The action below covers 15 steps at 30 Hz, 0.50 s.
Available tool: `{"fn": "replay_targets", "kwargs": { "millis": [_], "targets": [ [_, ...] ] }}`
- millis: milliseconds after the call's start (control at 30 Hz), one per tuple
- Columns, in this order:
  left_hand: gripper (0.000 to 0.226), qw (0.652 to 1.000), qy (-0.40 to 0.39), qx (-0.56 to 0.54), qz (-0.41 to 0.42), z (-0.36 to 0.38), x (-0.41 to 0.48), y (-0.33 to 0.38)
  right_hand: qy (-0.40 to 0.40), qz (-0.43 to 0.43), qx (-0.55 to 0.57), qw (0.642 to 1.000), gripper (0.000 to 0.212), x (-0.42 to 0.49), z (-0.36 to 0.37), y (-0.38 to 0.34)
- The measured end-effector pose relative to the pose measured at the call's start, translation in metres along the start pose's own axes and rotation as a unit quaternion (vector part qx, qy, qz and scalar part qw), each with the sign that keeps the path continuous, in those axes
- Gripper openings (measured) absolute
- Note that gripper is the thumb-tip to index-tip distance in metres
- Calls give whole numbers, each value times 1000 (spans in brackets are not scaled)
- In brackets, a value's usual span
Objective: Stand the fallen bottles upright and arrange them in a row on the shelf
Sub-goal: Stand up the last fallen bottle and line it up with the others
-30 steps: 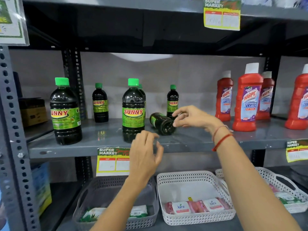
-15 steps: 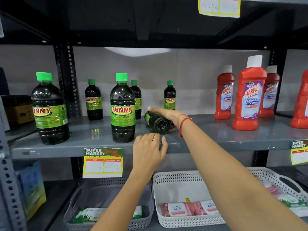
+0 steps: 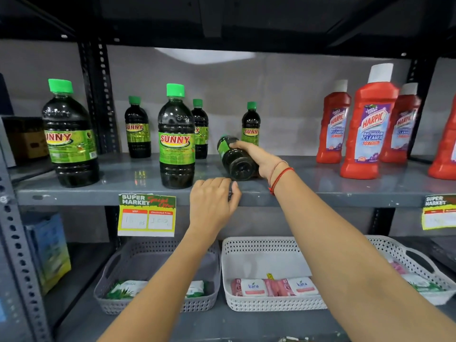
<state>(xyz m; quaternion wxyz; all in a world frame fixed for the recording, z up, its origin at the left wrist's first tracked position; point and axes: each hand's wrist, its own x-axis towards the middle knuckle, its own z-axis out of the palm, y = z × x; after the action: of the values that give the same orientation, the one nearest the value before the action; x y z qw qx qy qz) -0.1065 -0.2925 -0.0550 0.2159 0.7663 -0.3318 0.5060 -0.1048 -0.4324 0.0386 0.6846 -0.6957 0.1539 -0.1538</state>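
Gripping the fallen Sunny bottle (image 3: 234,159), the right hand (image 3: 261,157) risks toppling neighbouring bottles; left hand (image 3: 212,203) rests loosely curled, empty.

SUNNY on green-capped bottles (image 3: 176,137) — HARPIC BATHROOM CLEANER 10X on red bottle (image 3: 369,124) — SUPER MARKET tag (image 3: 147,214).

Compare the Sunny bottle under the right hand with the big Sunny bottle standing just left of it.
The gripped bottle lies on its side, base toward the camera; the big bottle stands upright. The gripped bottle looks smaller than the big bottle. The right hand wraps the gripped bottle; nothing touches the big bottle. The big bottle's green cap shows; the gripped bottle's cap is hidden. Both hold dark liquid, carry green labels and sit on the grey shelf.
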Motion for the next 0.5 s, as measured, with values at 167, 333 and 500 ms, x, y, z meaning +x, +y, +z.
{"fn": "replay_targets", "kwargs": {
  "millis": [167, 333, 500],
  "targets": [
    [38, 1000, 5, 4, -3, 0, -1, 2, 37, -62, 39, 997, 58, -13, -13, -1],
    [37, 1000, 18, -3, -8, -3, -1, 4, 63, -152, -37, 986, 59, -18, -29, -4],
    [37, 1000, 19, -9, -5, -5, -2, 4, 68, -194, -77, 976, 77, -20, -38, 7]
  ]
}}
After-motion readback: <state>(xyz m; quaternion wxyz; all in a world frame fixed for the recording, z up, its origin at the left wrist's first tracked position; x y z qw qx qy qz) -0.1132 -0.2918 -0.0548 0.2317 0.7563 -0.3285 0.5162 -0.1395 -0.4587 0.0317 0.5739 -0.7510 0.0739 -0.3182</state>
